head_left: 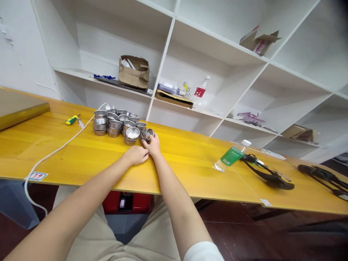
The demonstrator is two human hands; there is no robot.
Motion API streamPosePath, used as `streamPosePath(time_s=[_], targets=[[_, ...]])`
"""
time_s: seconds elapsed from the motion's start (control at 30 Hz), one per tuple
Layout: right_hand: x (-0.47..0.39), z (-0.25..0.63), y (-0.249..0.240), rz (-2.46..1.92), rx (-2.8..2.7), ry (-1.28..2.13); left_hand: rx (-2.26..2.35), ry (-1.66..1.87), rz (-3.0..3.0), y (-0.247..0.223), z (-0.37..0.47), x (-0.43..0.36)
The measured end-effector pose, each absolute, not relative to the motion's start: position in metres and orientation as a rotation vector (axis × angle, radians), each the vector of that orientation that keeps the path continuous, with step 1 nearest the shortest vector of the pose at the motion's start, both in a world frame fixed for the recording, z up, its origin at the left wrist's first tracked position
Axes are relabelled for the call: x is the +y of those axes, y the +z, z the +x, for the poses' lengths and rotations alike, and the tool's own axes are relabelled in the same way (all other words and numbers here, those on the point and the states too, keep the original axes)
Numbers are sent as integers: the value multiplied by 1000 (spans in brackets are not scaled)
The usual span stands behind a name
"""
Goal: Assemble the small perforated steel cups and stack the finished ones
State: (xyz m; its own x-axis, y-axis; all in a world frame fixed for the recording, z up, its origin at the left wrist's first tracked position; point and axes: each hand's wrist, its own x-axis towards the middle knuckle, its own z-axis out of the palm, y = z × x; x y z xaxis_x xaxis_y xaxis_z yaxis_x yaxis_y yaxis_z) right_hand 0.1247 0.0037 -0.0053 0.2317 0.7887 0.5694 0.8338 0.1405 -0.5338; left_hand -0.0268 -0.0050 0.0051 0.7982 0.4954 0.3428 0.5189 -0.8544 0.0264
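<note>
My right grip [153, 145] holds a round, perforated silver metal cup [149, 133], tilted, holed face toward my camera; whether my curled left grip [137, 155] holds anything, I cannot tell.

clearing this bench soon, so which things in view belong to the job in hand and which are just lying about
Seemingly in the job:
- perforated metal cups, grouped and stacked
- tilted cup at the right hand; left hand close by

Apparently lying about:
- green-and-yellow-handled tool
- white cable
- green-labelled bottle
- cardboard box on the shelf
</note>
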Motion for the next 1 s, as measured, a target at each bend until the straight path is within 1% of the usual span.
streamPosePath(time_s=[0.2,0.4,0.57,0.67,0.77,0.87,1.0], targets=[[-6,140,4,-1738,-1398,35,-841,-352,-2916,13,-6,-1],[-9,139,6,-1678,-1328,143,-1070,-526,-2903,8,-6,3],[-5,130,4,-1416,-1201,508,-1142,-670,-2936,8,-13,1],[-4,128,7,-1181,-989,748,-1162,-786,-2993,8,-14,-1],[-4,130,10,-1044,-789,913,-1201,-813,-3005,7,-14,0],[-3,136,12,-1073,-715,874,-1236,-813,-3003,4,-14,2],[-2,146,10,-1239,-760,631,-1236,-846,-3030,1,-14,5]])
